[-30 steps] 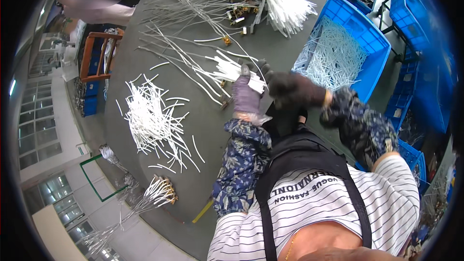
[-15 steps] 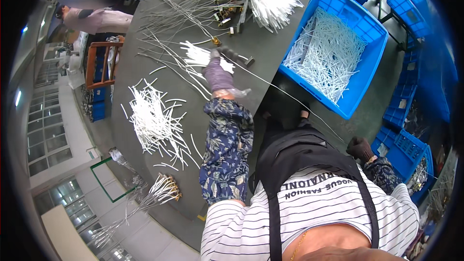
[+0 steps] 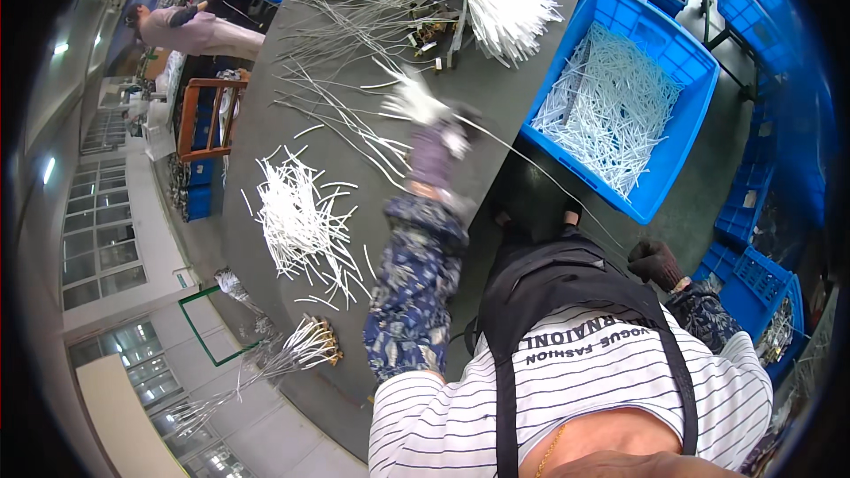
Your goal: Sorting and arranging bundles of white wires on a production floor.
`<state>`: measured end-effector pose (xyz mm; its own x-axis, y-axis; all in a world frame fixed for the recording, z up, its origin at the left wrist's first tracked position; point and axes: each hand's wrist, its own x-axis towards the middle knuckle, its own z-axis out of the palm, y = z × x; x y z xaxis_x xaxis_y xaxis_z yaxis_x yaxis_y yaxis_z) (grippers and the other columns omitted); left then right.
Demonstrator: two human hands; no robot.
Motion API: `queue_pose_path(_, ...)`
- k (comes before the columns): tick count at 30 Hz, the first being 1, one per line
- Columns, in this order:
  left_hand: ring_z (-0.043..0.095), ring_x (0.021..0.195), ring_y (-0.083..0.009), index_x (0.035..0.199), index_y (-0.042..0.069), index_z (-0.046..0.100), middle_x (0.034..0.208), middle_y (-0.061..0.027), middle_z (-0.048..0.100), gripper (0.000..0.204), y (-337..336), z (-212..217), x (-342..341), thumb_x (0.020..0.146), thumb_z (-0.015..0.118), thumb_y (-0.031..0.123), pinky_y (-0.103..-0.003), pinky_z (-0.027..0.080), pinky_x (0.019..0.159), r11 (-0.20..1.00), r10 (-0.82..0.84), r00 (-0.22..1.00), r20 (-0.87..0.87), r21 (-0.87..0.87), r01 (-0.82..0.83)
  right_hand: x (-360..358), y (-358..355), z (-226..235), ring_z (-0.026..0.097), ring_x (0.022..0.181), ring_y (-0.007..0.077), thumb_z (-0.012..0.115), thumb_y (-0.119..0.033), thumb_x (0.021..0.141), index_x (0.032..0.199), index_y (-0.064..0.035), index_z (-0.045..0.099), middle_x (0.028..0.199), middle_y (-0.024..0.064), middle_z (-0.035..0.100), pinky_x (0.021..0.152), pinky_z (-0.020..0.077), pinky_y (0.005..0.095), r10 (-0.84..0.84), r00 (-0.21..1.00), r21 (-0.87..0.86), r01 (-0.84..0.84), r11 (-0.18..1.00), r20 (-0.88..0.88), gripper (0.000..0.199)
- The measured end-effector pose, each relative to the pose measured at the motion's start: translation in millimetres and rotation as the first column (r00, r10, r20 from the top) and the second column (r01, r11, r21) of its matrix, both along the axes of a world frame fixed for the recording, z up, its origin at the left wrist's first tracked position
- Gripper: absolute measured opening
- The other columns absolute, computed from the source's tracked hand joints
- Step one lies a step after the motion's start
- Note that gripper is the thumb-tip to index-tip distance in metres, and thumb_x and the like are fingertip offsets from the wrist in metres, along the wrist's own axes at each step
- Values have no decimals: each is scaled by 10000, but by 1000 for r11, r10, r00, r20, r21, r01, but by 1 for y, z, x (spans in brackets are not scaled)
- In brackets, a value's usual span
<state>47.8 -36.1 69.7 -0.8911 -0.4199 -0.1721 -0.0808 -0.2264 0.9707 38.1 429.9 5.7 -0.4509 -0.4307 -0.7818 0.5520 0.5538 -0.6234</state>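
My left hand [image 3: 438,149], in a purple glove with dark fingertips, is closed round a bundle of short white tubes [image 3: 410,99] above the grey table [image 3: 354,195]. Motion blurs the hand and bundle. A long thin wire [image 3: 544,170] runs from its fingers across the gap beside the table towards my right hand [image 3: 655,264]. That hand, dark-gloved, is low beside my apron, its fingers curled at the wire's far end; the exact grip is too small to make out. Left of my left hand lie several loose wires with white sleeves [image 3: 341,119].
A heap of white tubes [image 3: 305,217] lies on the table's left, wire bundles [image 3: 310,345] at its near edge. White-ended wires [image 3: 505,13] lie at the far end. Right of the table stands a blue crate [image 3: 673,177] of white tubes. Another person [image 3: 190,31] stands far left.
My left hand has moved right and slightly towards me, carrying the bundle of white tubes. My right hand stays low beside my apron. The whole view has shifted slightly.
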Motion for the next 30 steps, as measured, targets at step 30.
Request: queue_pose_path(30,507,483,-139,976,-18,579,670,-61,559,268,-38,-25,59,877,630,226,-270,409,412,698,503,810,300,412,-586,-166,-434,7,621,720,303,632,-360,806,978,2,580,827,201,628,645,492,412,485,513,189,-524,830,-708,404)
